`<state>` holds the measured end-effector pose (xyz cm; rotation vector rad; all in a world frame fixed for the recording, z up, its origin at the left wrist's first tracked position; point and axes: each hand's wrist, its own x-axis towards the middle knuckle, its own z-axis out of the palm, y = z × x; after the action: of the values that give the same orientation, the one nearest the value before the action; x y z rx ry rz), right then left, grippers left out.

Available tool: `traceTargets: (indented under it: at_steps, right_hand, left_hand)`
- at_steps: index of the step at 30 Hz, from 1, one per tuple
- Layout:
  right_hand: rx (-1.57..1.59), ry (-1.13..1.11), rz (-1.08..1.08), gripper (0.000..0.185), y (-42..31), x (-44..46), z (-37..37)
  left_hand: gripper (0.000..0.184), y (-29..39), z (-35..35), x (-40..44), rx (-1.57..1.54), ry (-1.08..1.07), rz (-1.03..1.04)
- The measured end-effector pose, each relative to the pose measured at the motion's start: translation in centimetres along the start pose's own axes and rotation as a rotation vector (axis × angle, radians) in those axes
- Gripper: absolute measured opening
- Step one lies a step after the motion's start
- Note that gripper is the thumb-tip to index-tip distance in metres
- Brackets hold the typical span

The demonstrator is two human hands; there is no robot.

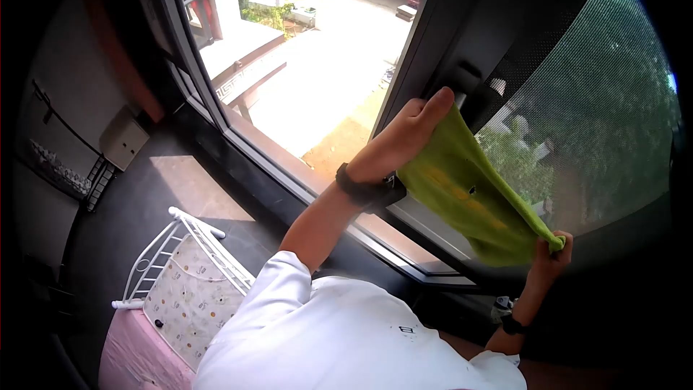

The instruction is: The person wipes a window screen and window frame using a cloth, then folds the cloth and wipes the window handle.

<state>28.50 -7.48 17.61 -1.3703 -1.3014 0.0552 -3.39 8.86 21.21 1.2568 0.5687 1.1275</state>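
Note:
A green cloth [462,195] with a small dark hole is stretched between my two hands in front of the window. My left hand [411,126], with a black watch at the wrist, is closed on the cloth's upper corner, close to the dark window frame. Lower down on the right, my right hand [556,249] grips the opposite corner, which is bunched at the fingers. Behind the cloth is a mesh screen [606,115]. I cannot tell whether the cloth touches the screen or the frame.
The window opening [317,87] on the left looks out on a sunlit yard. A white metal bed frame [151,260] with a patterned pad [195,289] and pink bedding [137,354] stands at lower left. A pale box [124,141] stands against the wall.

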Motion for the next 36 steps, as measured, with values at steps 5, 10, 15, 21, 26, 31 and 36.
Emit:
traceTargets:
  at_steps: [5,10,15,21,26,31,36]
  right_hand:
    - [-0.105,0.023,-0.077,0.020,-0.2,0.7,-0.3]
    - [-0.019,0.050,-0.009,0.017,-1.2,-0.1,0.2]
    - [-0.033,0.099,0.005,0.014,-0.8,-0.5,1.4]
    - [0.015,0.167,0.022,0.011,-0.3,-2.4,3.4]
    - [0.193,0.179,0.111,0.013,0.1,-3.6,4.7]
    - [0.325,0.169,0.173,0.014,0.6,-4.6,4.7]
    - [0.319,0.175,0.146,0.014,0.8,-4.8,4.8]
  left_hand:
    - [0.059,-1.9,-0.1,0.9,-0.054,-0.071,0.161]
    - [0.058,-1.6,0.2,0.9,-0.026,-0.032,0.151]
    - [0.057,-0.8,0.2,0.8,0.002,0.008,0.185]
    - [0.055,-0.5,0.6,0.8,-0.018,-0.004,0.151]
    - [0.054,-0.5,0.5,0.9,-0.079,-0.009,0.081]
    - [0.052,-1.0,0.3,1.0,-0.004,0.013,0.116]
    - [0.047,-1.6,0.2,1.2,-0.109,0.024,0.126]
